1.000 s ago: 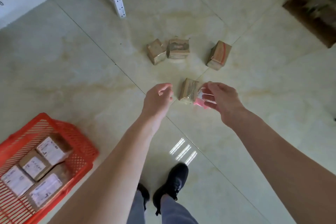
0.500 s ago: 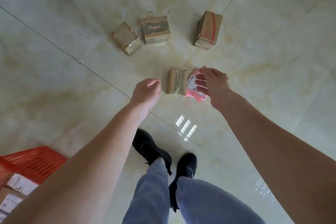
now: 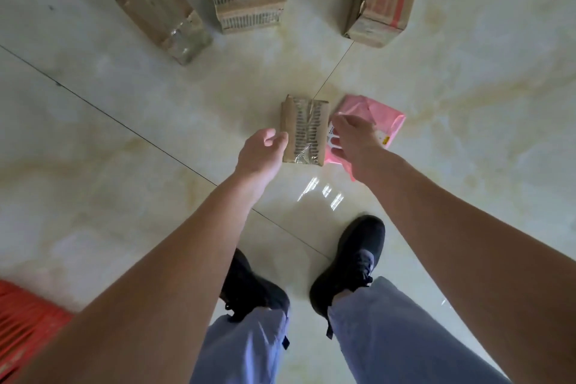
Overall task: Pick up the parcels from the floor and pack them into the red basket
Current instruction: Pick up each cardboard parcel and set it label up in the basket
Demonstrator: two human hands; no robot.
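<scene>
We hold both hands open: left hand (image 3: 261, 154) beside the upright-lying brown parcel (image 3: 304, 129), right hand (image 3: 353, 140) over the pink parcel (image 3: 378, 117).

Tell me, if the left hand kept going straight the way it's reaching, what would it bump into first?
Most likely the small brown parcel on the floor: the left hand reaches toward its near edge, fingers loosely curled. Depth is hard to judge, so whether they already touch is unclear.

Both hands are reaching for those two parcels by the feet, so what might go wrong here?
The pink bag lies right against the brown parcel, so the right hand may catch both or lose the soft bag. The left hand reaches from one side only and may push the brown parcel away. The red basket is barely in view, so a blind drop might miss.
</scene>
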